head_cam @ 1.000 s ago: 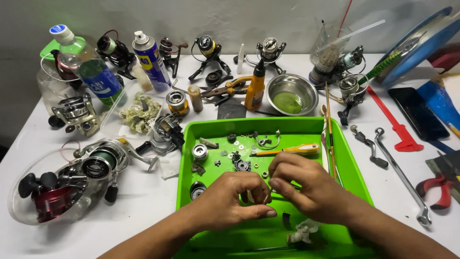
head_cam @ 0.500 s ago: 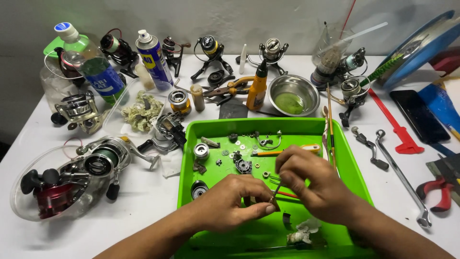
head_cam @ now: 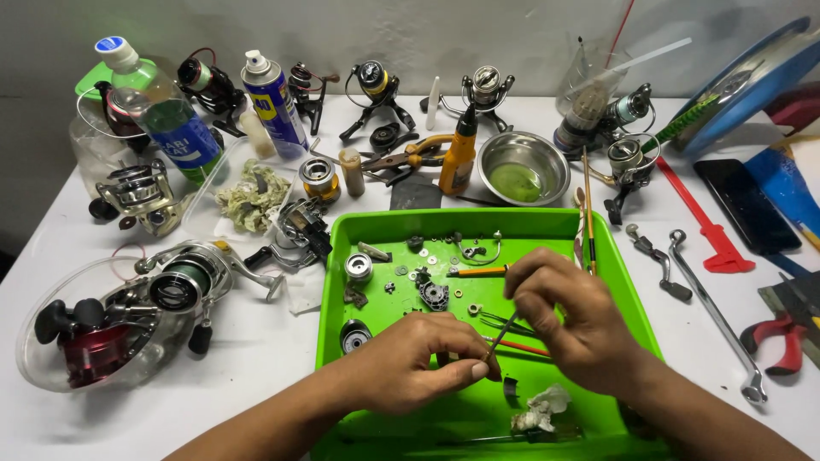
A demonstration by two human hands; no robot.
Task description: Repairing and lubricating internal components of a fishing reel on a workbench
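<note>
Small reel part, almost wholly hidden, pinched in the curled fingers of the left hand (head_cam: 418, 363) above the near half of the green tray (head_cam: 619, 282); what kind of part it is cannot be told. Right hand (head_cam: 568, 316) closed on a thin metal tool (head_cam: 501, 335), held between thumb and fingertips, its tip slanting down to the left hand's thumb and the pinched part. Both hands nearly touch over the tray.

Lying in the tray: a dark gear housing (head_cam: 434, 294), a silver spool (head_cam: 358, 267), scattered washers, an orange-handled screwdriver (head_cam: 478, 271) beyond the right hand, and a crumpled white rag (head_cam: 538, 410) near the front edge.

On the white table (head_cam: 256, 358) around the tray: a steel bowl (head_cam: 523, 166) with green liquid behind it, an orange bottle (head_cam: 459, 154) just beside the bowl, a blue spray can (head_cam: 273, 102) at rear left, a silver fishing reel (head_cam: 192, 277) to the left, red pliers (head_cam: 781, 337) at far right.
</note>
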